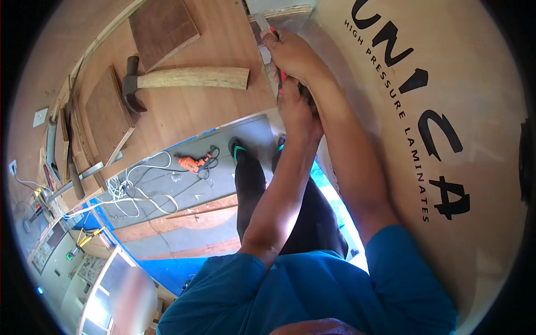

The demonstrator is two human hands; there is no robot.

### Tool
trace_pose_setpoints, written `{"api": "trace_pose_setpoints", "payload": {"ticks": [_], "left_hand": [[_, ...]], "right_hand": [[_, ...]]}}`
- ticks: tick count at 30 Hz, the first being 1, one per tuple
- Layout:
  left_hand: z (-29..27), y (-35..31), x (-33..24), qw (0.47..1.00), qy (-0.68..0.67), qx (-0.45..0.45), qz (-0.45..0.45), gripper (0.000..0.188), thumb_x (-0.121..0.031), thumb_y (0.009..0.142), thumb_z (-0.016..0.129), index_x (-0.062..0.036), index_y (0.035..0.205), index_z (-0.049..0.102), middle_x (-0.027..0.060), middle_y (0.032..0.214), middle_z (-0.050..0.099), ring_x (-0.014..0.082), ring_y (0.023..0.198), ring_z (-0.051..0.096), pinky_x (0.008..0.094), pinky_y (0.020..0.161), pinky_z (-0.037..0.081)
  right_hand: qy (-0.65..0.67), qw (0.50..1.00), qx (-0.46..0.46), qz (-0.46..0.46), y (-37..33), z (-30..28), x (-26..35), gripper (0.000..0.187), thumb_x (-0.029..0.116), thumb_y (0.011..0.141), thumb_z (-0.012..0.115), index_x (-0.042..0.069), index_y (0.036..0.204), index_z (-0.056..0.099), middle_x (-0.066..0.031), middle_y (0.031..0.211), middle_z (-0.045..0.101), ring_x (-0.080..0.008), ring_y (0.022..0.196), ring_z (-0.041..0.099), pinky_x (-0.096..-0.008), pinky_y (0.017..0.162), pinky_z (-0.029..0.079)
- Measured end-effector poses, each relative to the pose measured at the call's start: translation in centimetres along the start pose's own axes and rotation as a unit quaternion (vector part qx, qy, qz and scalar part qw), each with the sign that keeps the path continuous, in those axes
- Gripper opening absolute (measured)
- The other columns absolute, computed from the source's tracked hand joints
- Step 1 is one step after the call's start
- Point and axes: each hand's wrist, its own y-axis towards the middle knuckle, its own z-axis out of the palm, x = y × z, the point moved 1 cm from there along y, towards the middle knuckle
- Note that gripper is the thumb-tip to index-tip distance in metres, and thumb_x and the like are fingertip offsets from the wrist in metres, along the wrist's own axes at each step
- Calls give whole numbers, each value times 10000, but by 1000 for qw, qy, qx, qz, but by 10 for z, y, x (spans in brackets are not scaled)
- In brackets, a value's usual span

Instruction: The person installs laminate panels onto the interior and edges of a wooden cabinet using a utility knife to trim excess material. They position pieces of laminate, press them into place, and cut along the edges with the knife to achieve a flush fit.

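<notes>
A red-and-black tool (281,85) with a flat, silver-coloured strip at its far end lies between my hands; its exact kind is hard to make out. My right hand (291,54) is closed round its upper part, by the far edge of the wooden work surface. Just nearer to me, my left hand (297,109) grips the lower part, its fingers partly hidden. The two wrists almost touch. Beneath the silver strip is a thin board edge (290,11). Left of my hands, a hammer (192,78) with a pale wooden handle rests on the wooden surface (223,39).
A large pale board (357,106) with dark lettering spans the right side. Brown plywood pieces (164,30) lie around the hammer. On the floor are an orange power drill (192,163) and tangled white cable (120,190). A long metal bar (72,181) sits at the left edge.
</notes>
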Motion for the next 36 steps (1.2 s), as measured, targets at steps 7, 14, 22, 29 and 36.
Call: {"api": "trace_pose_setpoints", "payload": {"ticks": [7, 14, 22, 29, 36], "left_hand": [[5, 3, 4, 999, 18, 3, 46, 277, -341, 1027, 548, -75, 1074, 610, 60, 915, 644, 147, 711, 627, 310, 604, 517], [18, -3, -8, 991, 49, 49, 116, 340, -371, 1031, 548, -65, 1179, 576, 76, 1063, 653, 189, 909, 671, 347, 769, 568], [7, 2, -6, 999, 7, 51, 3, 352, -363, 1033, 534, -60, 1208, 572, 99, 1059, 662, 194, 906, 678, 341, 730, 574], [8, -9, 1, 998, 33, -33, 32, 320, -359, 1028, 541, -64, 1145, 583, 59, 993, 649, 160, 780, 635, 321, 651, 541], [-31, -71, -9, 991, 79, 82, -77, 319, -381, 1047, 526, -88, 1143, 610, -34, 627, 431, 114, 483, 398, 259, 441, 335]], "right_hand": [[-16, 999, 0, -33, 3, 0, 3, 471, 418, 1035, 488, -36, 999, 606, -131, 641, 626, -248, 496, 624, -400, 485, 495], [-107, 991, -3, -83, 6, -3, 13, 513, 430, 1046, 458, -37, 903, 617, -149, 635, 656, -280, 503, 632, -421, 589, 508], [-72, 996, -22, -47, 6, 1, 11, 483, 428, 1047, 470, -16, 927, 616, -123, 618, 613, -245, 475, 593, -406, 554, 495], [-13, 999, 38, 1, -8, -3, 12, 469, 459, 1035, 487, 10, 964, 604, -107, 665, 627, -226, 579, 635, -402, 579, 489], [130, 991, -5, 29, -91, -38, 2, 384, 420, 1042, 500, 92, 1198, 624, -70, 881, 653, -162, 735, 623, -357, 647, 512]]}}
